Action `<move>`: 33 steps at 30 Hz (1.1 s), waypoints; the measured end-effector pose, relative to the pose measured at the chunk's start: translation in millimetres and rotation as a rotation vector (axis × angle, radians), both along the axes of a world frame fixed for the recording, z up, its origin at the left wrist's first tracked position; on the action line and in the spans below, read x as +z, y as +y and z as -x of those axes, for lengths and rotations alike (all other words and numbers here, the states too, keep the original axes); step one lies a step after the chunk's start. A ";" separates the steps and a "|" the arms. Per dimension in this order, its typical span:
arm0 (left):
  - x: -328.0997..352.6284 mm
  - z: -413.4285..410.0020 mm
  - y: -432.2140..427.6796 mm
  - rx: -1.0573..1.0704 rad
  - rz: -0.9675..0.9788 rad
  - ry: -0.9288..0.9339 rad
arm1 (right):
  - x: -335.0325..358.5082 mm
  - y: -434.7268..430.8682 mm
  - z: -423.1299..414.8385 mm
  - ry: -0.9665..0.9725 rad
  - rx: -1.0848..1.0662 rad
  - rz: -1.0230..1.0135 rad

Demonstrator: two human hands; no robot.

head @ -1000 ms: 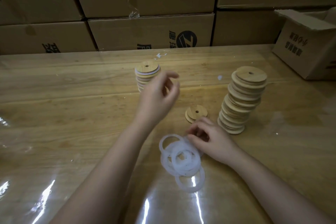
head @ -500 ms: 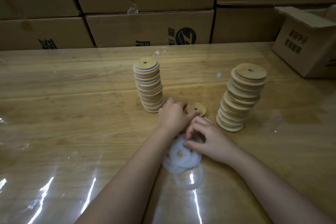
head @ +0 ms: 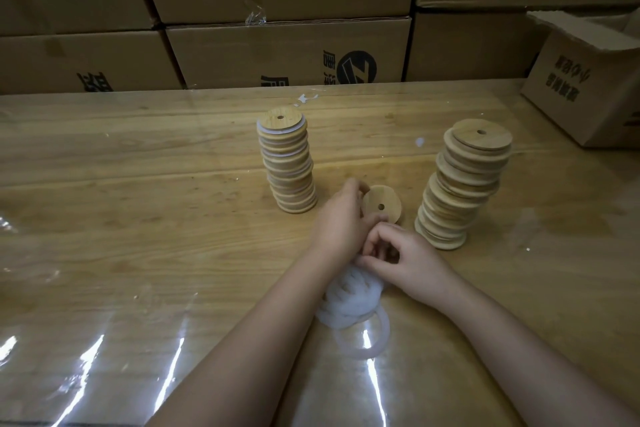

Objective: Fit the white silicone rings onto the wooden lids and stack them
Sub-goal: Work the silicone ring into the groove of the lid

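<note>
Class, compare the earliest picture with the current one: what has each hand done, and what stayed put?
The left hand dropped from beside the ringed stack and now grips the loose lid between the stacks. The right hand stayed curled over the ring pile; whether it pinches a ring is hidden. The ringed stack and the plain stack stand unmoved.

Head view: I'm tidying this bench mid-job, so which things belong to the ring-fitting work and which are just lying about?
Part of the job: left hand, gripping the loose lid; right hand at the pile of white rings; ringed stack; plain-lid stack.

Just lying about: open carton; stacked cartons behind; white scraps on the table.
</note>
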State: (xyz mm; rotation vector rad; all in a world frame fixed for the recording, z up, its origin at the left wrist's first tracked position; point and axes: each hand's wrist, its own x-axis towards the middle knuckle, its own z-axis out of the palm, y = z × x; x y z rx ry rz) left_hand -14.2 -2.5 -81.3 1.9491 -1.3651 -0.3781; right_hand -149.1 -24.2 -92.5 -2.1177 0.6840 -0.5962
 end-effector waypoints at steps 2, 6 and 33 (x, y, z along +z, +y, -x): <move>0.1 -3.6 8.0 0.021 0.080 0.160 | -0.5 0.2 0.7 -0.010 -0.007 -0.018; -1.3 -19.6 26.9 0.033 0.207 0.340 | 1.6 0.9 0.2 -0.077 -0.016 -0.025; -12.3 -26.0 50.2 -0.181 0.431 0.057 | -2.6 -2.7 -1.1 -0.417 -0.230 -0.018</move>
